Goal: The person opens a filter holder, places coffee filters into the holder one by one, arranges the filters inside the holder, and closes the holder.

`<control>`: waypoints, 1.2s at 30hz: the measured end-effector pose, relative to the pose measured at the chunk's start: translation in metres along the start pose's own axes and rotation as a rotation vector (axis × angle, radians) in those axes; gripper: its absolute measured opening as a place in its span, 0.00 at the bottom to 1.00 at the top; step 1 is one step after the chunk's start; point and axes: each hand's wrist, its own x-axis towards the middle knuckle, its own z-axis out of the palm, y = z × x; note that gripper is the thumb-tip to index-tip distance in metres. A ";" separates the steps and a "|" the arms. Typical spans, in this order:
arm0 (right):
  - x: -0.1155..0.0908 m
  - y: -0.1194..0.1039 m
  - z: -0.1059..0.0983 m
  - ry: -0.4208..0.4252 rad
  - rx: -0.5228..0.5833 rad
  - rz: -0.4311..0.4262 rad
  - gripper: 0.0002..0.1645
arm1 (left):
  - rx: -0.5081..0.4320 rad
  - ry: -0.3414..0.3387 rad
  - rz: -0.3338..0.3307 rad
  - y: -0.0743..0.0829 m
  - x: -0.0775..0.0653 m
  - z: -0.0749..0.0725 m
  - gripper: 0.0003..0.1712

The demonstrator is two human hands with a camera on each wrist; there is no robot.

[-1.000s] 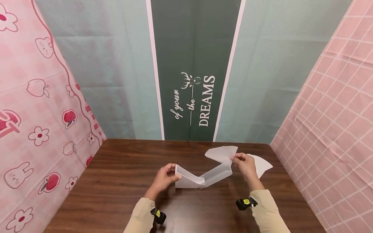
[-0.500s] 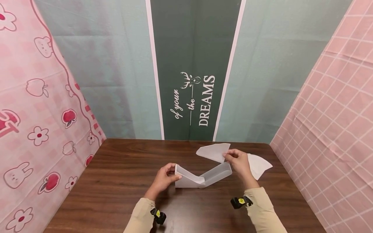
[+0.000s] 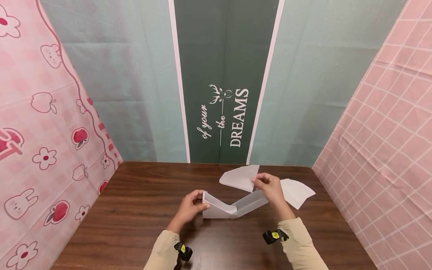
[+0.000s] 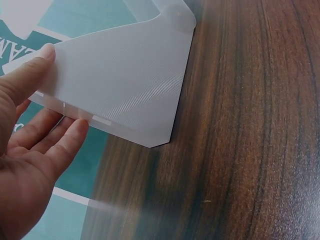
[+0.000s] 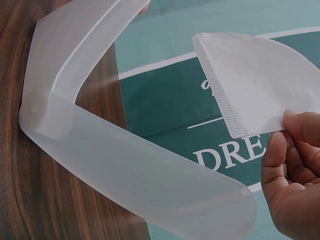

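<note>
A white plastic case (image 3: 216, 213) stands on the table, its translucent lid (image 5: 145, 165) hinged open and slanting up to the right. My left hand (image 3: 189, 208) grips the case's left end, thumb on the near face (image 4: 120, 75) and fingers behind. Between thumb and fingertips, my right hand (image 3: 271, 189) pinches a white paper coffee filter (image 3: 239, 177) by its corner, holding it up behind the lid. The filter's crimped edge shows in the right wrist view. The fingers cover its held corner.
More white filter paper (image 3: 297, 192) lies on the dark wood table (image 3: 141, 195) to the right, partly behind my right hand. A green and teal cloth (image 3: 222, 56) hangs at the table's back edge, with pink cloths at both sides.
My right hand has moved left with the coffee filter, from over the lid's raised end to behind the lid. The left hand and the case have stayed put.
</note>
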 end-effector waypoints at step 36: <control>-0.011 -0.006 0.024 -0.025 0.104 0.035 0.11 | 0.088 0.287 0.152 0.036 0.021 0.020 0.08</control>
